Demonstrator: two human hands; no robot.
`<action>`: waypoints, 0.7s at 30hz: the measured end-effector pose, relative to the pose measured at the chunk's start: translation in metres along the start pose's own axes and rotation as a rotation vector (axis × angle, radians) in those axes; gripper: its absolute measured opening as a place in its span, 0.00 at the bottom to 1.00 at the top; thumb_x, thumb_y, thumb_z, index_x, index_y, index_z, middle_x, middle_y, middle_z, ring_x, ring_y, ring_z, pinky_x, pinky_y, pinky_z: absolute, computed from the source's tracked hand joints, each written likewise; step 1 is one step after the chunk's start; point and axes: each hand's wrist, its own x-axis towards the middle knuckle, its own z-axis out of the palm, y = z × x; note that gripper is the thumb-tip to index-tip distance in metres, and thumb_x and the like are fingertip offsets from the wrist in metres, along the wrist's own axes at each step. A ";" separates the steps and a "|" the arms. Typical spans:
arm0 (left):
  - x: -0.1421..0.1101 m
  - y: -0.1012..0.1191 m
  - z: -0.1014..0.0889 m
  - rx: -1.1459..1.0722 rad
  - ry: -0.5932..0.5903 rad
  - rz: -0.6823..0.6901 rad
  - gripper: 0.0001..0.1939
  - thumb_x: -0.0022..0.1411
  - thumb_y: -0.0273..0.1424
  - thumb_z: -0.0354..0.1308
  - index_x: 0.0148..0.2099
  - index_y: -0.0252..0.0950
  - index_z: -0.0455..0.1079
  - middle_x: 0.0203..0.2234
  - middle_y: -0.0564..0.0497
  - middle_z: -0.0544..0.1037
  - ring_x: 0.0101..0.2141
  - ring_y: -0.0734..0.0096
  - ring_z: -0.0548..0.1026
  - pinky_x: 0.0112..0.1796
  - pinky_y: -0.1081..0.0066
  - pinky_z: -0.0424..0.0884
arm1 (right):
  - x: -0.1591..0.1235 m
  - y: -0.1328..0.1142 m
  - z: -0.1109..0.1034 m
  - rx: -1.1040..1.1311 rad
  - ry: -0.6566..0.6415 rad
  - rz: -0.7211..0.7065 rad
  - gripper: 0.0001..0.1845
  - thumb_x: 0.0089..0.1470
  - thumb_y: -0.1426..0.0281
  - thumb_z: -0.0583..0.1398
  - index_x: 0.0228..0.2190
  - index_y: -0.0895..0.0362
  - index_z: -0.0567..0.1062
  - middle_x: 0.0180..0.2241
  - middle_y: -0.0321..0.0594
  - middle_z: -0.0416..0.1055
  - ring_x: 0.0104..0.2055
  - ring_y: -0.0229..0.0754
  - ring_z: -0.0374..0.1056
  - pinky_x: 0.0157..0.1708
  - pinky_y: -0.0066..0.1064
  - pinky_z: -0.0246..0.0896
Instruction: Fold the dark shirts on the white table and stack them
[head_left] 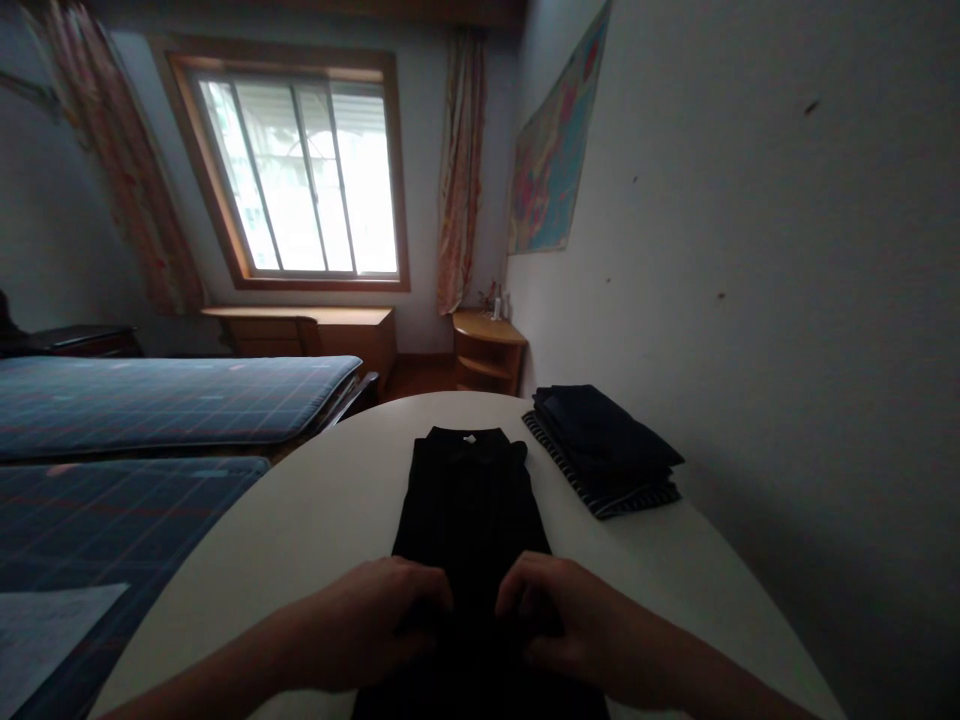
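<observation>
A black shirt lies lengthwise on the round white table, its sides folded into a narrow strip. Its neckline is at the far end, where a small white label shows. Over the near part of the cloth, my left hand is closed with curled fingers at the shirt's left side. My right hand mirrors it on the right, thumb and fingers bent together on the fabric. Dark cloth against dark shadow hides the exact grip at the fingertips. The shirt's lower end runs out of the picture.
A stack of folded dark clothes, one striped, sits at the table's right edge by the white wall. Beds with blue checked mattresses stand to the left. Beyond are a wooden desk, a corner shelf and a window.
</observation>
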 end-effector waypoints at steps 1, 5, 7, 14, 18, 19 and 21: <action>0.001 -0.002 0.003 0.002 -0.009 -0.002 0.17 0.55 0.27 0.57 0.47 0.44 0.73 0.40 0.52 0.80 0.41 0.62 0.77 0.41 0.67 0.69 | 0.002 0.004 0.003 0.010 0.015 0.030 0.28 0.40 0.80 0.63 0.45 0.54 0.74 0.43 0.37 0.72 0.41 0.38 0.68 0.40 0.26 0.62; 0.005 -0.008 0.014 -0.001 -0.053 -0.007 0.21 0.55 0.27 0.58 0.52 0.44 0.73 0.47 0.50 0.79 0.48 0.57 0.75 0.49 0.62 0.68 | 0.008 0.014 0.013 -0.002 0.008 0.138 0.38 0.36 0.75 0.68 0.53 0.56 0.70 0.46 0.41 0.72 0.40 0.40 0.68 0.37 0.28 0.62; 0.006 -0.009 0.018 -0.007 -0.068 -0.010 0.22 0.56 0.28 0.58 0.53 0.44 0.73 0.49 0.50 0.79 0.49 0.56 0.75 0.50 0.60 0.68 | 0.008 0.015 0.014 -0.082 0.002 0.168 0.31 0.39 0.69 0.69 0.48 0.57 0.74 0.44 0.42 0.74 0.41 0.44 0.69 0.38 0.30 0.61; 0.003 -0.007 0.012 -0.038 -0.029 0.064 0.18 0.59 0.28 0.57 0.51 0.46 0.74 0.46 0.52 0.80 0.46 0.61 0.76 0.48 0.65 0.68 | 0.001 0.008 0.007 -0.198 -0.051 0.060 0.09 0.52 0.68 0.60 0.38 0.55 0.75 0.35 0.37 0.75 0.35 0.39 0.69 0.32 0.27 0.56; -0.005 -0.003 -0.017 -0.099 -0.009 0.016 0.18 0.59 0.34 0.59 0.53 0.46 0.73 0.46 0.52 0.79 0.46 0.62 0.75 0.46 0.67 0.69 | -0.006 -0.011 -0.013 -0.185 -0.024 -0.031 0.08 0.59 0.68 0.57 0.40 0.52 0.73 0.36 0.34 0.75 0.36 0.38 0.70 0.34 0.26 0.57; -0.005 -0.002 -0.027 -0.107 0.011 0.016 0.19 0.59 0.36 0.60 0.53 0.46 0.73 0.45 0.52 0.79 0.45 0.62 0.75 0.45 0.67 0.69 | -0.006 -0.016 -0.021 -0.178 -0.020 -0.060 0.08 0.60 0.67 0.56 0.40 0.52 0.74 0.37 0.34 0.75 0.37 0.37 0.70 0.35 0.26 0.58; 0.001 -0.004 -0.050 -0.131 0.043 0.052 0.19 0.60 0.39 0.60 0.54 0.43 0.72 0.43 0.52 0.79 0.43 0.64 0.75 0.44 0.68 0.69 | -0.001 -0.025 -0.040 -0.181 -0.001 -0.133 0.10 0.62 0.66 0.54 0.42 0.52 0.74 0.38 0.34 0.75 0.38 0.37 0.70 0.38 0.27 0.59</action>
